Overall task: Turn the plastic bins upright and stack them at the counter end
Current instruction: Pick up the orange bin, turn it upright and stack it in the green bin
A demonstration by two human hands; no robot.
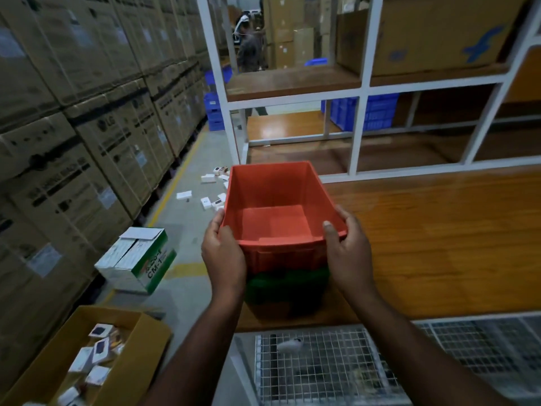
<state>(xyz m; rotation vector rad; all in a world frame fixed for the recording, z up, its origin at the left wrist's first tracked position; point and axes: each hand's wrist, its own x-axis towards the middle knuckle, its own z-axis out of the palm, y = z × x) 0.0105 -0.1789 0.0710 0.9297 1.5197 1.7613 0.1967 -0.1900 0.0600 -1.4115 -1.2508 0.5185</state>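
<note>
An upright red plastic bin [273, 218], open side up and empty, sits nested on top of a green bin [288, 284] at the left end of the wooden counter [439, 238]. My left hand [224, 253] grips the red bin's near left rim corner. The near right rim corner is held by my right hand [349, 250], thumb inside the rim. Only the green bin's near wall shows below the red one.
White shelving [361, 92] rises behind the counter, with blue crates [377, 111] and a cardboard box on it. Stacked cartons line the left aisle. Small boxes litter the floor [187, 177]. An open carton [96, 356] stands at lower left. A person stands far back.
</note>
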